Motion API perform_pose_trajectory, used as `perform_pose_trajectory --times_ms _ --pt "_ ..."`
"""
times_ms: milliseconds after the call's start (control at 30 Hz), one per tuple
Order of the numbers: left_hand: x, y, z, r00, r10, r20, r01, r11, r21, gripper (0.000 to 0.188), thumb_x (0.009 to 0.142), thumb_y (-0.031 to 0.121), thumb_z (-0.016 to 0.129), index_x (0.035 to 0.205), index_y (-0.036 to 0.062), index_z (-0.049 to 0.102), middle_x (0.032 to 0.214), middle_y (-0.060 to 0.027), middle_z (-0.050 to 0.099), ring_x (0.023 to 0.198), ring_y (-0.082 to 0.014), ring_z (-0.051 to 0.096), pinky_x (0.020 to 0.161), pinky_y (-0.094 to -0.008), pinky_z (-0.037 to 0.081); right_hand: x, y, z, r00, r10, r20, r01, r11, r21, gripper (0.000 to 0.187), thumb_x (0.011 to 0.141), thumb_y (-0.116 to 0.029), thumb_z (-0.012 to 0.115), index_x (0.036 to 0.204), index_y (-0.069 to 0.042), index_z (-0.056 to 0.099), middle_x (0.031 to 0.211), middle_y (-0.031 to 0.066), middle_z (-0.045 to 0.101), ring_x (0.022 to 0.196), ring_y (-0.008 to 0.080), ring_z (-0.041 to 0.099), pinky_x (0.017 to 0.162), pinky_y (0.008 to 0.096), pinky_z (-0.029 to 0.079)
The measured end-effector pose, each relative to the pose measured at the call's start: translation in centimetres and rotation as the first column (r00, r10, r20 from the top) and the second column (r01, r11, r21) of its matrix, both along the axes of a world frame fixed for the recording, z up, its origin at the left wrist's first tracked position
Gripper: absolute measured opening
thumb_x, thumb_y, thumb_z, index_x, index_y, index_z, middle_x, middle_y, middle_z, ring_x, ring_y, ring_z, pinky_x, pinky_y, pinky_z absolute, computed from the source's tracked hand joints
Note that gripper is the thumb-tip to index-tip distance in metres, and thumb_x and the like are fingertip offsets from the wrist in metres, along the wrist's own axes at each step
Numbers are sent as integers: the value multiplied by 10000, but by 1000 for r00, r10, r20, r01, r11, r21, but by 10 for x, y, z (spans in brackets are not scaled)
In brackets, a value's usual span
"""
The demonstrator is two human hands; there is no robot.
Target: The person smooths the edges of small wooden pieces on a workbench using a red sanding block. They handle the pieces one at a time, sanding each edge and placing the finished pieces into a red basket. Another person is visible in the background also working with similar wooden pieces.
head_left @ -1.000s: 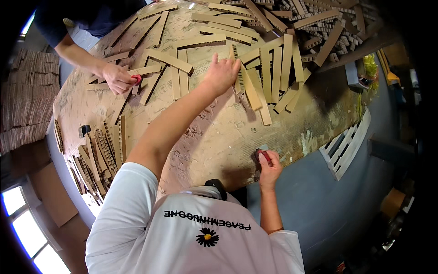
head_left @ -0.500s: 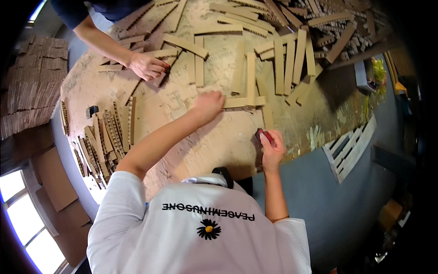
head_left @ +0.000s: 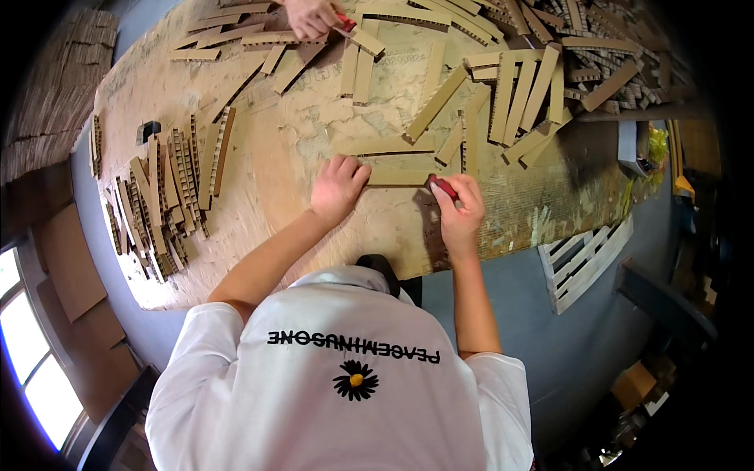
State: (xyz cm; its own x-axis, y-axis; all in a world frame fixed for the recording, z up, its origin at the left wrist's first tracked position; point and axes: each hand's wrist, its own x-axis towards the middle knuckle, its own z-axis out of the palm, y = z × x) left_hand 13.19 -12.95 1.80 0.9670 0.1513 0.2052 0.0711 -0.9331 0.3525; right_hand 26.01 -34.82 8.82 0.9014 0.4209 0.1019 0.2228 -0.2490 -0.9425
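My left hand (head_left: 338, 190) is closed at the left end of a flat cardboard strip (head_left: 399, 178), which lies crosswise on the worktable (head_left: 275, 196). In my right hand (head_left: 462, 210) is a small red tool (head_left: 444, 187) with a dark end, held at the strip's right end. My fingers cover part of it, so its exact kind is hidden. Just beyond the held strip a second strip (head_left: 390, 147) lies nearly parallel. More strips stand at a slant to the right, among them an edge-up strip (head_left: 470, 141) showing its corrugated side.
Across the table a co-worker's hand (head_left: 312, 17) holds a red tool (head_left: 345, 22) by a strip. A bundle of strips (head_left: 169, 196) lies at left, a large heap (head_left: 620, 71) at far right. A white slatted pallet (head_left: 585, 263) is beyond the right table edge.
My right hand has brought the red tool up to the held strip's right end. The strip that crossed over it no longer does. The co-worker's hand has shifted right, and the view has moved.
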Motion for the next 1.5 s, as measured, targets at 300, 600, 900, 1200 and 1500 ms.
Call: perform_pose_trajectory --times_ms 300,600,900,1200,1500 --pt "20 17 9 1000 -6 4 6 1000 -14 597 781 434 847 1149 24 619 1518 -159 481 1423 -380 436 1170 -570 356 42 64 -27 903 288 320 -235 953 -193 125 817 -82 818 933 -73 771 915 62 680 808 267 678 715 354 543" --pt "17 18 -9 1000 -2 -15 1 999 -32 561 789 471 838 1075 25 654 1538 -135 479 1472 -363 396 1224 -581 303 35 97 -44 888 337 313 -247 923 -295 127 824 -141 824 937 -113 773 942 38 699 830 275 700 720 377 561" --pt "16 20 -13 1000 -14 -17 12 997 -70 566 795 490 828 1073 26 660 1551 -137 457 1476 -365 376 1233 -585 280 40 100 -50 868 373 329 -251 900 -357 137 821 -141 830 944 -121 773 958 36 707 782 275 707 683 366 554" --pt "14 21 -11 999 -13 -38 8 993 -121 540 809 490 807 1054 34 654 1556 -137 453 1488 -359 360 1246 -586 260 41 101 -51 866 379 326 -256 897 -361 131 820 -131 830 942 -127 783 981 41 727 779 275 716 685 361 559" --pt "16 19 -13 999 0 -53 -6 993 -120 545 804 489 815 1074 40 665 1554 -116 455 1497 -342 350 1256 -567 253 42 101 -52 856 379 352 -255 901 -351 125 824 -144 831 938 -129 783 979 55 727 776 293 711 689 370 565"
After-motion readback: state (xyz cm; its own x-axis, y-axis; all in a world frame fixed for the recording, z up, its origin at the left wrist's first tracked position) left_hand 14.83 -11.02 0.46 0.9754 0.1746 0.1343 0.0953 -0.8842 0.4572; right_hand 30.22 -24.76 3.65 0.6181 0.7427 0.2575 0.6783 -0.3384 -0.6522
